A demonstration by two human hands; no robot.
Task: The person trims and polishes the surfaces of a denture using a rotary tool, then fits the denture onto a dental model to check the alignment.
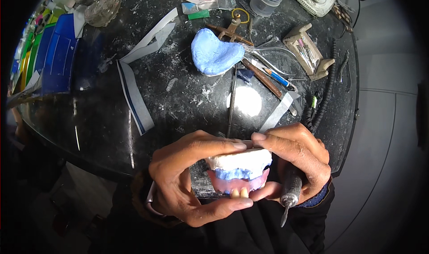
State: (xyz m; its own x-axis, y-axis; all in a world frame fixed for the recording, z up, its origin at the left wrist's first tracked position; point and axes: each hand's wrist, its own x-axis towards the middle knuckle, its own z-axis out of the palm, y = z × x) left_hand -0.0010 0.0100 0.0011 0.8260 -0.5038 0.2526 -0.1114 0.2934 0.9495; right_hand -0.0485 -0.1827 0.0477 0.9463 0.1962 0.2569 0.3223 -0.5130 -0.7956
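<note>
At the lower centre of the frame, a dental cast [246,158] carries a pink denture base [221,182]. Two front teeth [239,193] are in; the remaining visible rim looks bare, presumably left to fill, though glare obscures detail. The left hand [172,173], half-curled, clasps cast and teeth; the right hand [308,158], similarly bent, steadies the cast and cradles a rotary handpiece [292,187].

L hand [174,178] & R hand [308,160] curled, facing; thumbs [241,203] low; upper fingertips [239,145] v. close.
</note>
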